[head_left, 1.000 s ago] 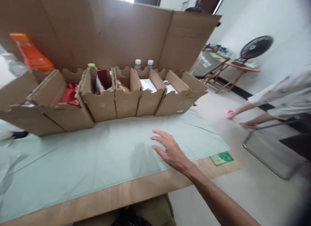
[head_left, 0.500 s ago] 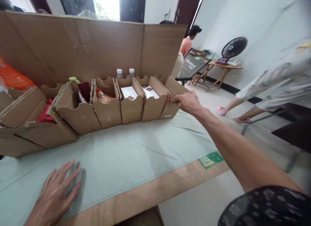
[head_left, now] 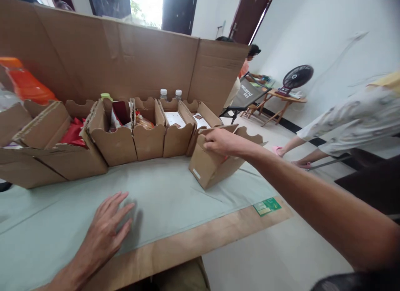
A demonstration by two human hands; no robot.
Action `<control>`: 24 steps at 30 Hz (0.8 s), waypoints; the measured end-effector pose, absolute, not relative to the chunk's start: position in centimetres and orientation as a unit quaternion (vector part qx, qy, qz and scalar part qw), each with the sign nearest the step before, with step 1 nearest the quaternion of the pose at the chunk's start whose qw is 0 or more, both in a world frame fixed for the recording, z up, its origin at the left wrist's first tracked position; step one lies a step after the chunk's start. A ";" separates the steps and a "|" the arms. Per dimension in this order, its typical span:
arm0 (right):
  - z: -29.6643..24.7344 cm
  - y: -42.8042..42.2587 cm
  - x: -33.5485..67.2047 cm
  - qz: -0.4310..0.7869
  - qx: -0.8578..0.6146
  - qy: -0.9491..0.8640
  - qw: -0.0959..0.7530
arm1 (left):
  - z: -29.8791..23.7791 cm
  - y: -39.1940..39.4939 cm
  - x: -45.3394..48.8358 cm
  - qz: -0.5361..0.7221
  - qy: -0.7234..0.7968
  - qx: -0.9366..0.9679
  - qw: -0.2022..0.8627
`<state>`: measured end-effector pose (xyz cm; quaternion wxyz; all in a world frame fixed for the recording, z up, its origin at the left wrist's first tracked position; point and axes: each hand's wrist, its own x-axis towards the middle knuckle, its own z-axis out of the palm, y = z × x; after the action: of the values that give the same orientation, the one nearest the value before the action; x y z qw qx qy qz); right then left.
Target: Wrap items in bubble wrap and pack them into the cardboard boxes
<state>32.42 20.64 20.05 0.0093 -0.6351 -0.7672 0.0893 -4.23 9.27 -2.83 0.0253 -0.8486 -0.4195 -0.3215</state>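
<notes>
My right hand (head_left: 218, 141) is closed on the top rim of a small open cardboard box (head_left: 208, 168), which is tilted and stands apart from the row, nearer to me on the pale green cloth (head_left: 162, 199). My left hand (head_left: 104, 228) lies flat on that cloth near the table's front edge, fingers spread, holding nothing. Behind, a row of similar cardboard boxes (head_left: 150, 134) holds packets, white cards and red items.
A tall cardboard screen (head_left: 125, 61) stands behind the row, with two capped bottles (head_left: 170, 93) in front of it. An orange bottle (head_left: 26, 82) is at far left. A person's legs (head_left: 293, 151) and another seated person (head_left: 246, 61) are on the right, near a fan (head_left: 296, 76).
My right hand has pulled the rightmost box out of the row toward me and tilted it. My left hand has slid a little to the right on the cloth.
</notes>
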 end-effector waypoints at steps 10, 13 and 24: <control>19.0 15.1 38.1 -0.035 -0.529 -0.620 0.578 | 0.4 9.3 3.2 -0.326 -0.379 -0.854 -0.145; 12.9 14.0 43.6 -0.001 -0.568 -0.420 0.708 | 1.2 10.5 6.5 -0.283 -0.397 -0.835 -0.255; -1.3 15.8 43.4 0.300 -0.569 -0.368 0.671 | -2.0 16.3 16.8 -0.394 -0.425 -0.724 -0.374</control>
<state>43.37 15.83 -1.32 0.6713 -0.5690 -0.3684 0.2997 16.80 16.31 -1.99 -0.3744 -0.7241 -0.4246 -0.3941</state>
